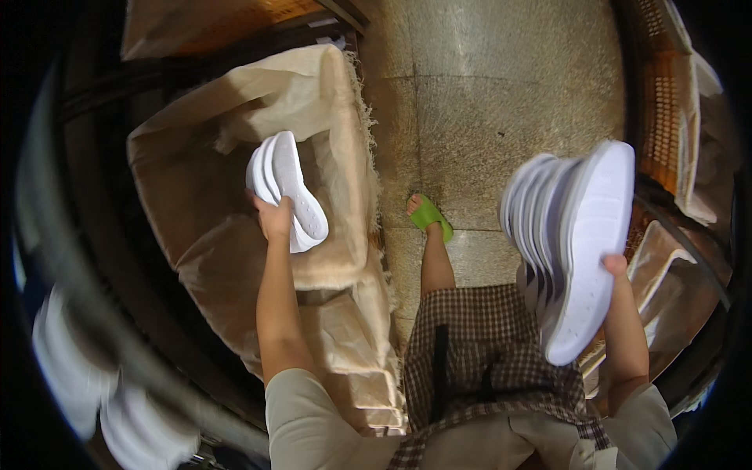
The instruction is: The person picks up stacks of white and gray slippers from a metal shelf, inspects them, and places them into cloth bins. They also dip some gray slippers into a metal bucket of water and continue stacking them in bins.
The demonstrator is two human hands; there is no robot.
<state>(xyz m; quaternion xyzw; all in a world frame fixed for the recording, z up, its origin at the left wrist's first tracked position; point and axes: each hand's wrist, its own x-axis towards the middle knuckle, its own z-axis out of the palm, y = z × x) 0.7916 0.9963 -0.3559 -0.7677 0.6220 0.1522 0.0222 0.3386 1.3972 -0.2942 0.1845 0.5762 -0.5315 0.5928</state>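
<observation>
The floor [501,86] is speckled grey stone laid in large slabs, with joint lines running across at 12 o'clock and near centre. A large open beige woven sack [337,258] stands on the floor at 9 to 10 o'clock, its frayed rim hanging along the right side. A foot in a green slide sandal [431,215] rests on the floor at centre. Orange perforated crates [666,102] stand at 2 o'clock.

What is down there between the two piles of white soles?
In the head view: speckled stone floor, the person's foot in a green sandal, and a checked skirt.
</observation>
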